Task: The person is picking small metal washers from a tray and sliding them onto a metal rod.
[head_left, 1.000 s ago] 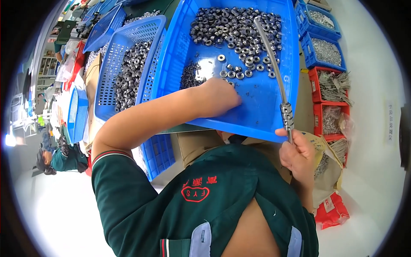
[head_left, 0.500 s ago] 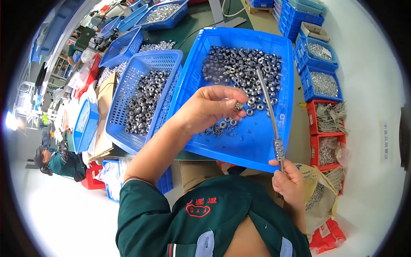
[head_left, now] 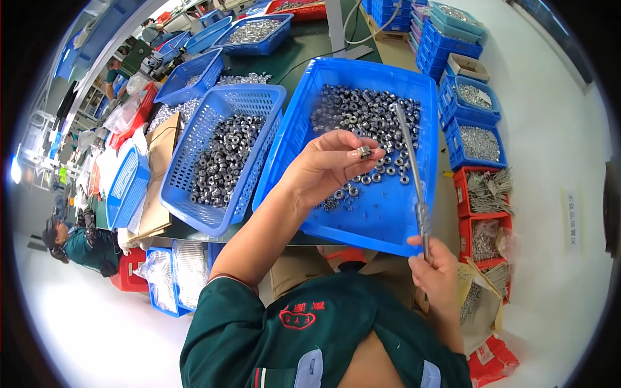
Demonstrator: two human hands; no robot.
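Between thumb and fingertips, my left hand pinches a small metal ring above the blue tub. My right hand is closed around the lower end of a long thin metal rod with a ribbed collar. The rod slants up and away over the tub, its far tip apart from the ring. Inside the blue tub lies a pile of similar metal rings, heaped toward the far side, with loose rings and small dark bits nearer to me.
Left of the tub, a perforated blue basket holds more metal rings. Blue bins and red bins of metal parts line the right side. Cardboard lies on the left. Another person is at the far left.
My view has shifted, so the tub and basket appear lower. The ring in my left fingers has risen slightly and sits at a different angle. My right hand still grips the rod.
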